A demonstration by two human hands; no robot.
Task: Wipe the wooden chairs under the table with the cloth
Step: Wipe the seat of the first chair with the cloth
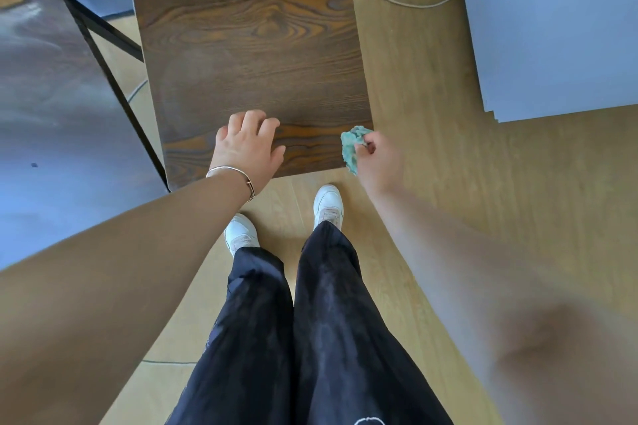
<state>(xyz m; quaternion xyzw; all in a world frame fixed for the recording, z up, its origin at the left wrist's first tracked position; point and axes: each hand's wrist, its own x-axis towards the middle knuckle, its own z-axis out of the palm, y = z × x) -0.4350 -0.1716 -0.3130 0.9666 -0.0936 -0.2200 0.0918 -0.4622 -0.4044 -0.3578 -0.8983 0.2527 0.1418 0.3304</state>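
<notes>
Chair (248, 55) on pale plank floor (431, 183)

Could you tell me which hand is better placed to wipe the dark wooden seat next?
Right, I would say. The right hand pinches the crumpled teal cloth at the near right corner of the dark wood-grain chair seat; the left hand holds nothing and rests on the seat.

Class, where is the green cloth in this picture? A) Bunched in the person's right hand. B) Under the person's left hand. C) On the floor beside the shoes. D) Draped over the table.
A: the right hand pinches the bunched green cloth at the near right corner of the wooden seat; the left hand rests bare on it.
</notes>
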